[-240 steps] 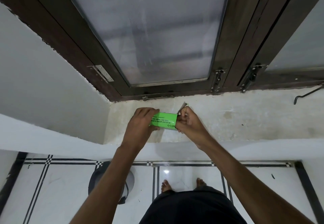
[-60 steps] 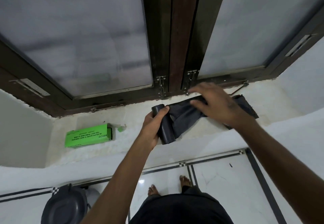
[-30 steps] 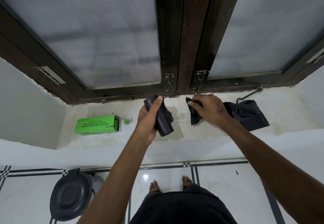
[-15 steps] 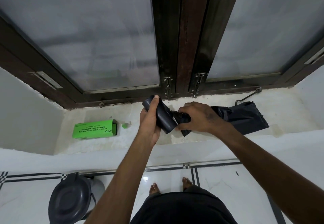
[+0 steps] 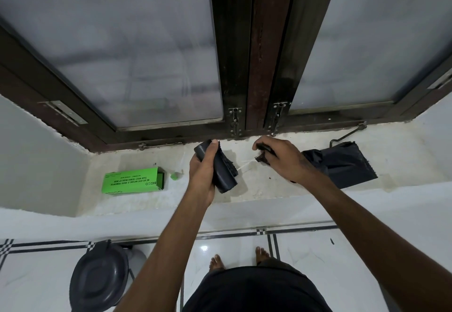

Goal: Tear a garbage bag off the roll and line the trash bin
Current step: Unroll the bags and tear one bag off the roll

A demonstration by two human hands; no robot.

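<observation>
My left hand (image 5: 204, 172) grips the black roll of garbage bags (image 5: 223, 172) above the window sill (image 5: 256, 189). My right hand (image 5: 281, 157) pinches the near edge of a black garbage bag (image 5: 342, 165) that trails off to the right and lies flat on the sill. A gap separates the roll from the bag; a thin pale strand stretches between them. The trash bin (image 5: 97, 280), dark with a closed lid, stands on the floor at the lower left.
A green carton (image 5: 133, 181) lies on the sill to the left, with a small green scrap (image 5: 174, 176) beside it. Dark-framed windows with frosted glass rise behind the sill. My bare feet stand on white floor tiles.
Eight seconds ago both hands were at the green carton. Half a second ago my hands were together at the roll; now they have pulled apart and the bag is separated from the roll.
</observation>
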